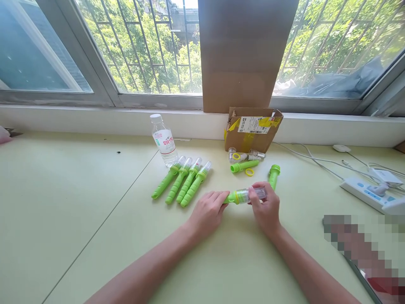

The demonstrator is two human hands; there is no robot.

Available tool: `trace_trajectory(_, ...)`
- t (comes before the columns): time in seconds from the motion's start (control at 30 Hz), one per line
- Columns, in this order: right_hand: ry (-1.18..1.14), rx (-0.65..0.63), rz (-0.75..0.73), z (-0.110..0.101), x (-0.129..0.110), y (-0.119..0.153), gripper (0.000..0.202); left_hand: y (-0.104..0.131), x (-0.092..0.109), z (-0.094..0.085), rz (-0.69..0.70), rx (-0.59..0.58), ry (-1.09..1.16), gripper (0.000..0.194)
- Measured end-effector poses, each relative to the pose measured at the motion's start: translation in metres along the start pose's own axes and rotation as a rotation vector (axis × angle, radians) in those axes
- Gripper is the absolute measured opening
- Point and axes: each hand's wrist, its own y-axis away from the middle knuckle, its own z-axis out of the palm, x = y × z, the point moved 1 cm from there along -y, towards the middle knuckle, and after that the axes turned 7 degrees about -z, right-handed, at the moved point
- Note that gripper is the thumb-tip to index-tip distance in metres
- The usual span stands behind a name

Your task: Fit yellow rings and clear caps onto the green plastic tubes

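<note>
My left hand [209,209] is closed around the green handle of a stick with a clear ribbed cap [243,196]. My right hand [266,209] grips the clear cap at the other end, so the stick lies level between both hands, with a yellow ring where handle and cap meet. To the left, several similar green sticks with clear caps [182,181] lie side by side. Beyond my right hand is a bare green handle [274,175]. Another green handle [244,166] lies farther back, near a loose yellow ring [249,172] and clear caps [257,153].
A water bottle [165,143] stands behind the row of sticks. An open cardboard box [253,131] sits against the wall under the window. On the right are a white power strip [363,193] with cables and a dark-edged flat object [360,276], partly pixelated.
</note>
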Motion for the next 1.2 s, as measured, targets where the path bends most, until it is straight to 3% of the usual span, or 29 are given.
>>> trace_trajectory(0.3,0.059,-0.018,-0.033,-0.0007,-0.0048,-0.0044,0.021,0.0010,-0.0016,-0.0007,0.003,0.057,-0.021,0.025)
trace_trajectory(0.53,-0.025,-0.065,0.106,0.0014,-0.0080,-0.0055,0.025,0.0021,-0.0042,0.0008,0.026,0.155,-0.077,0.024)
trace_trajectory(0.87,-0.179,0.067,0.102,-0.0028,-0.0052,-0.0026,0.022,0.0026,0.0017,-0.0039,-0.037,0.016,-0.086,0.026)
trace_trajectory(1.2,-0.109,0.000,0.105,-0.0020,-0.0020,-0.0076,0.024,0.0017,-0.0036,-0.0007,-0.104,0.002,0.030,0.008)
